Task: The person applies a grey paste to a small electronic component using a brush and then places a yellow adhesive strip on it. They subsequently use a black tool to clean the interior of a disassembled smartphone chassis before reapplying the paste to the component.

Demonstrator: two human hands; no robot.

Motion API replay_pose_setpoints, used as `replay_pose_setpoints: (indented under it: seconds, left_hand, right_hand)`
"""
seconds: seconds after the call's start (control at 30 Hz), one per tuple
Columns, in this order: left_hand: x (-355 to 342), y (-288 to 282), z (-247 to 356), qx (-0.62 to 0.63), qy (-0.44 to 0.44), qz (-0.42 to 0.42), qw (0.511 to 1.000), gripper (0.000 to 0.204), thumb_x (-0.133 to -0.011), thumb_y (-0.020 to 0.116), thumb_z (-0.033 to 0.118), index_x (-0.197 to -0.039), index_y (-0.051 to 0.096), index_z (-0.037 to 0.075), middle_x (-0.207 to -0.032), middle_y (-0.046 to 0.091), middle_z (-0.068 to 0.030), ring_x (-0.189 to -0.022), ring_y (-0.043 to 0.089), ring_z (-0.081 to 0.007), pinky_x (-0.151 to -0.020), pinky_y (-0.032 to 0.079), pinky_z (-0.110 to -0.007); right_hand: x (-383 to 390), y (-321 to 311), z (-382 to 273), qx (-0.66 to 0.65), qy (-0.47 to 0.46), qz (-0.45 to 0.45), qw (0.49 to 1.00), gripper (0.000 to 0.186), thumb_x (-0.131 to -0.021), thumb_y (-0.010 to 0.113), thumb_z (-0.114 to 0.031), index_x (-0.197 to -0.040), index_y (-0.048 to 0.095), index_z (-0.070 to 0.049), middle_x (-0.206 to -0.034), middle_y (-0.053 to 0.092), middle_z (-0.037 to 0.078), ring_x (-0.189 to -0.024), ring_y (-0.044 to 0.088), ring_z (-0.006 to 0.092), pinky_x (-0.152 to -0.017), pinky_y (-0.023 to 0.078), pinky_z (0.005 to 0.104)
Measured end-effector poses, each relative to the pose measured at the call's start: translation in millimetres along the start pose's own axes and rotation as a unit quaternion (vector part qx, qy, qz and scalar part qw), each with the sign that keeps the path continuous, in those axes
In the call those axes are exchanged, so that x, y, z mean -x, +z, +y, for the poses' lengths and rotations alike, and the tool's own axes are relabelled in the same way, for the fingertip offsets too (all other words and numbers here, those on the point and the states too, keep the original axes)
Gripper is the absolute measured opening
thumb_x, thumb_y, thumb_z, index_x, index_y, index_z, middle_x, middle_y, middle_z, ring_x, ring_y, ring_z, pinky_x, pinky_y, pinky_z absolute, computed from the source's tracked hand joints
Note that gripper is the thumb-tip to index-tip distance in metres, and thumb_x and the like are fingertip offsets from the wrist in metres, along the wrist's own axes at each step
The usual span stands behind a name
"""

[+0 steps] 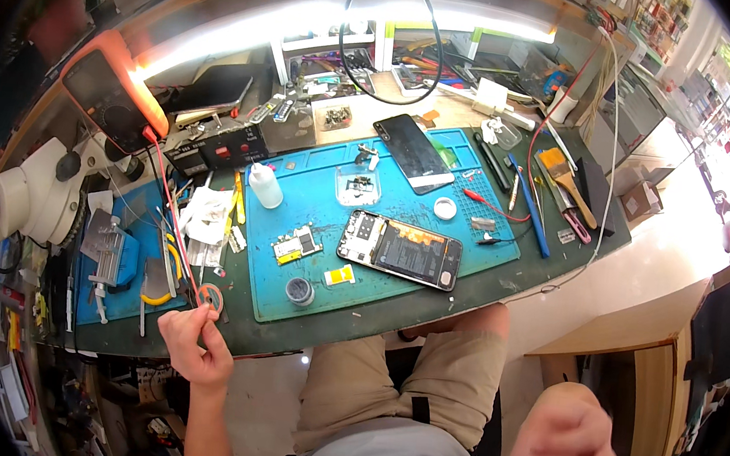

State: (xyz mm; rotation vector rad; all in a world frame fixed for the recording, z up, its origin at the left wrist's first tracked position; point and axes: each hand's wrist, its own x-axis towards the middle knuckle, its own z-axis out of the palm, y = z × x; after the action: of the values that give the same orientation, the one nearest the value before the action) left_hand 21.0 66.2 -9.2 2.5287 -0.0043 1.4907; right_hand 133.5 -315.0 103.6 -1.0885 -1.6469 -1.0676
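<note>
My left hand (196, 348) is at the front edge of the bench, thumb and forefinger pinched together. Right at its fingertips is a small reddish ring (212, 297), and a red lead (177, 223) runs down to the same spot; which of them the fingers grip, I cannot tell. Low on the right, off the bench, my right hand (563, 449) is curled into a fist, slightly blurred, with its inside hidden. An opened phone (401, 249) lies on the blue mat (289, 199), battery and inner parts showing. Left of it are a small circuit board (297, 244) and a yellow-and-white piece (339, 275).
A black-screened phone (414, 152), a clear parts box (357, 187), a white bottle (265, 186) and a small round jar (299, 290) stand or lie on the mat. An orange multimeter (115, 90) and a microscope (30, 191) are left; brushes (567, 188) and tools lie right.
</note>
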Motion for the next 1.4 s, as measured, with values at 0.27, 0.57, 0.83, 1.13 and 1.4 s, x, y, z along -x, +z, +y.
replay_pose_setpoints:
  seconds: [0.27,0.57,0.83,1.13,1.4]
  left_hand:
    - [10,-7,-2,0.015,-0.061,0.007,0.998,0.019,-0.099,0.052,-0.007,-0.115,0.063,-0.006,-0.087,0.064,-0.0119,-0.081,0.052,-0.025,-0.072,0.043,-0.037]
    - [10,-9,4,-0.009,-0.105,0.003,0.994,0.028,-0.082,0.053,-0.01,-0.105,0.062,0.002,-0.08,0.066,-0.0058,-0.07,0.051,-0.0243,-0.075,0.041,-0.039]
    - [11,-9,-3,0.021,-0.069,-0.016,0.997,0.033,-0.087,0.048,-0.008,-0.118,0.054,0.001,-0.081,0.064,-0.0069,-0.068,0.05,-0.0209,-0.075,0.039,-0.042]
    - [10,-16,-2,0.007,-0.062,-0.039,0.997,0.025,-0.089,0.047,-0.005,-0.113,0.054,0.001,-0.081,0.061,-0.0063,-0.066,0.051,-0.0206,-0.074,0.038,-0.041]
    - [9,-8,-6,0.01,-0.064,-0.024,0.998,0.025,-0.093,0.054,-0.008,-0.118,0.058,-0.003,-0.086,0.067,-0.0088,-0.072,0.057,-0.0225,-0.076,0.042,-0.041]
  right_hand:
    - [25,36,135,0.135,0.185,-0.205,0.952,0.022,-0.087,0.079,-0.011,-0.108,0.073,-0.011,-0.084,0.068,0.003,-0.067,0.067,0.0202,-0.056,0.054,0.0319]
    - [86,174,290,0.085,0.339,-0.335,0.875,0.037,-0.097,0.068,-0.018,-0.131,0.063,-0.006,-0.119,0.069,0.018,-0.107,0.067,0.0377,-0.091,0.055,0.0472]
    - [107,246,451,0.312,0.37,-0.321,0.814,0.02,-0.088,0.074,-0.015,-0.105,0.074,-0.006,-0.098,0.071,0.019,-0.101,0.07,0.0386,-0.088,0.057,0.0488]
    - [111,280,455,0.404,0.24,-0.389,0.792,0.012,-0.086,0.061,-0.008,-0.088,0.072,-0.003,-0.087,0.069,0.02,-0.083,0.072,0.0353,-0.073,0.061,0.046]
    - [116,220,401,0.419,0.333,-0.325,0.779,0.019,-0.092,0.061,-0.015,-0.097,0.074,-0.001,-0.109,0.069,0.025,-0.09,0.073,0.0433,-0.084,0.059,0.0518]
